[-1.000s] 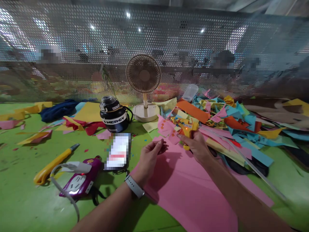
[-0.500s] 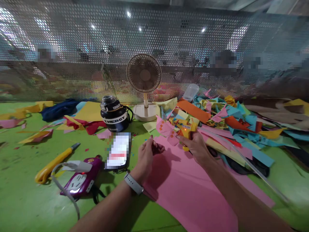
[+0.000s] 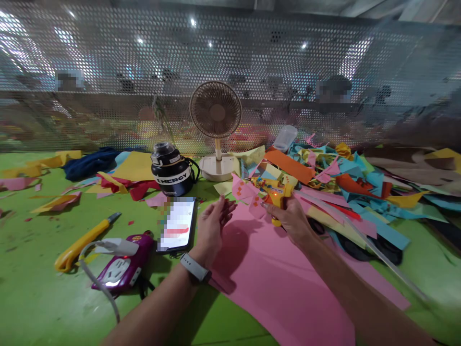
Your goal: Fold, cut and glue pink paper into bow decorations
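Note:
My right hand (image 3: 296, 221) is wrapped around a yellow glue gun (image 3: 276, 193) with a small orange light on its side. Its nozzle points left, above a pink paper piece (image 3: 244, 189) with orange marks. Fingers loosely stretched and apart, my left hand (image 3: 212, 222) holds nothing; it hovers over the left edge of a large pink paper sheet (image 3: 291, 278). A phone (image 3: 177, 226) with a lit screen lies just left of that hand. Behind the gun, a long translucent rod (image 3: 389, 266) slants across the paper scraps.
A black bottle (image 3: 172, 172) and a desk fan (image 3: 216, 113) stand at the back. To the left lie a yellow cutter (image 3: 84, 244) and a purple power strip (image 3: 126, 264) with a plugged-in white cable. Coloured paper scraps (image 3: 355, 175) and black scissors handles (image 3: 387, 250) are on the right.
My left hand has moved slightly left, and its fingers have gone from curled to more stretched out. My right hand keeps the glue gun in nearly the same place.

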`<state>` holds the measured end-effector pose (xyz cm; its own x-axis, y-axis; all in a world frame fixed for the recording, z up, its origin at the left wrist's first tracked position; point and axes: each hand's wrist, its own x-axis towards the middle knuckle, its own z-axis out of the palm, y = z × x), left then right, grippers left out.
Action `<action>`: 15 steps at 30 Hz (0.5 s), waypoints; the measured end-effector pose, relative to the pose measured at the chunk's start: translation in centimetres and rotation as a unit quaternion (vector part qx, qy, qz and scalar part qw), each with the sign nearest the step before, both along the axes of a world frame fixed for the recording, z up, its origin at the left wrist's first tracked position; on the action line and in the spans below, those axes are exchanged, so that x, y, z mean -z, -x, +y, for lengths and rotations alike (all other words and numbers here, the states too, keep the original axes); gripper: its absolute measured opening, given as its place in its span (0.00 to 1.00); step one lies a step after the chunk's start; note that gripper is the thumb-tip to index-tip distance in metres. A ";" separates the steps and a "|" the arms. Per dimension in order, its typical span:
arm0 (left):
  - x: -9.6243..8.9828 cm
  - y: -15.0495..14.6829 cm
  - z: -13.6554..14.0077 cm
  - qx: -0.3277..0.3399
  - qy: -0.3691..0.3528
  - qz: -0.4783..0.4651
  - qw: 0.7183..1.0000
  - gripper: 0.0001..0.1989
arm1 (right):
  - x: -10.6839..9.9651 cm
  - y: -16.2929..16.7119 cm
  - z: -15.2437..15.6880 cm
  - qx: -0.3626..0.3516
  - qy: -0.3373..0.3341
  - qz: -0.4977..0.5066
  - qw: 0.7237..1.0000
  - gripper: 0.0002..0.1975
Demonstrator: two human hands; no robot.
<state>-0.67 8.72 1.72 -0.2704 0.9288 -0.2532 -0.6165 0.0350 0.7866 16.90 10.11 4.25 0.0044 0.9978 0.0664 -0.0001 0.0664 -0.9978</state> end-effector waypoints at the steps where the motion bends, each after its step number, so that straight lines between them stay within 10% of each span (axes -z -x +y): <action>1: -0.1 0.1 0.2 -0.014 0.011 -0.003 1.000 0.21 | -0.1 0.0 -0.1 0.001 0.000 0.001 1.000 0.16; 15: 1.5 0.1 0.5 -0.040 -0.071 0.108 0.991 0.29 | -0.7 0.4 -0.4 0.004 0.030 0.033 0.999 0.18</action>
